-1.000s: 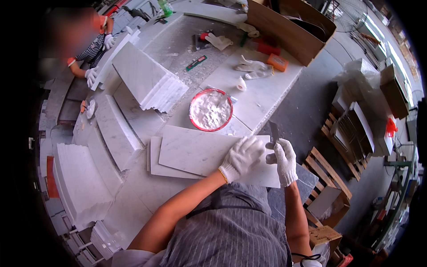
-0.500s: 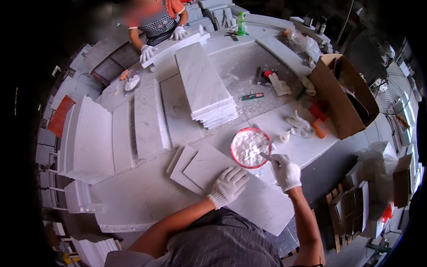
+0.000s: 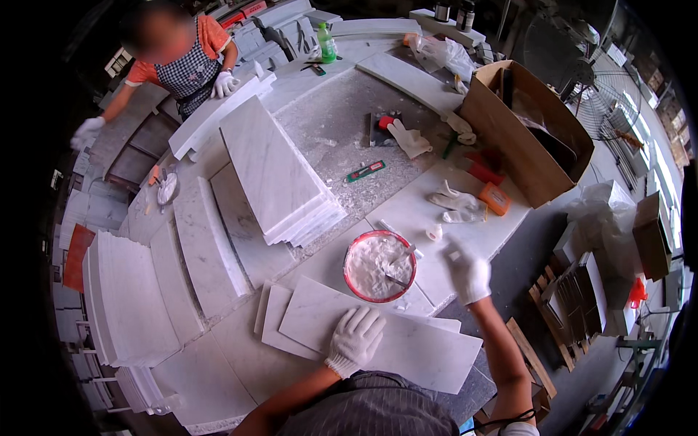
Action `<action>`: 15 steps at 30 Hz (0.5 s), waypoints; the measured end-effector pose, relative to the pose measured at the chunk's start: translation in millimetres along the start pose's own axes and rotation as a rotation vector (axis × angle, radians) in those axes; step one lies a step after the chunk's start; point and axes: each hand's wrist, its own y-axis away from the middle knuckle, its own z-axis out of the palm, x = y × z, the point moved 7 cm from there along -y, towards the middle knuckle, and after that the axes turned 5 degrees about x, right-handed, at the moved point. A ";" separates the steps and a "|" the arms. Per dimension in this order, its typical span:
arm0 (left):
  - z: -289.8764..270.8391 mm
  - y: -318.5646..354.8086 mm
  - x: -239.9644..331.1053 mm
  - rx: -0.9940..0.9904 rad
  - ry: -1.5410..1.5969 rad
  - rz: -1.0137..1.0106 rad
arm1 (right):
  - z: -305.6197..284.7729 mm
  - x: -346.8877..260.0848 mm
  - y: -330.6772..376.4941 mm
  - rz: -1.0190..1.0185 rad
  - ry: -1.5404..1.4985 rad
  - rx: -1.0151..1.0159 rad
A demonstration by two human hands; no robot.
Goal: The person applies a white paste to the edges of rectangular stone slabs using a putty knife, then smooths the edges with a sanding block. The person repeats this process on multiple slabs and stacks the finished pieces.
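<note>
The right grip (image 3: pixel 469 277) is blurred; white paste (image 3: pixel 367 263) hides part of a tool (image 3: pixel 396 281); lower slabs (image 3: pixel 275 318) lie mostly covered.

Ahead of the right hand (image 3: pixel 469 276) lie an orange box (image 3: pixel 495 199) and, beyond it, an open cardboard box (image 3: pixel 510 143); a wire-caged fan (image 3: pixel 609 107) stands farther off. Wooden pallets (image 3: pixel 532 358) sit on the floor (image 3: pixel 515 280) to that hand's right. Well ahead of the left hand (image 3: pixel 356 336) stands a green bottle (image 3: pixel 327 46).

Bright middle, black curved edges
</note>
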 end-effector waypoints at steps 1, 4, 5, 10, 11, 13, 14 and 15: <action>0.2 0.7 -1.4 -0.002 -0.001 -0.010 | -15.2 24.7 -17.7 0.149 -0.035 0.075; 6.3 10.7 -2.6 -0.011 -0.020 -0.014 | -43.8 73.2 -64.1 -0.047 0.095 0.248; 4.5 16.9 -4.7 0.029 -0.073 -0.012 | -40.8 92.5 -80.2 -0.075 0.176 0.211; 7.9 14.7 -11.8 0.023 -0.041 0.005 | -11.5 233.2 -123.8 0.106 0.493 -0.046; 7.2 12.9 -13.4 0.046 -0.025 0.007 | -3.1 261.0 -129.3 0.084 0.553 -0.059; 12.3 22.9 -15.1 0.090 -0.031 -0.002 | 14.0 265.0 -147.1 0.102 0.460 -0.059; 18.5 35.0 -15.0 0.118 -0.068 -0.024 | 18.5 225.0 -153.4 0.070 0.461 -0.037; 24.8 46.4 -16.2 0.144 -0.105 -0.047 | 8.1 199.4 -143.8 0.101 0.783 -0.267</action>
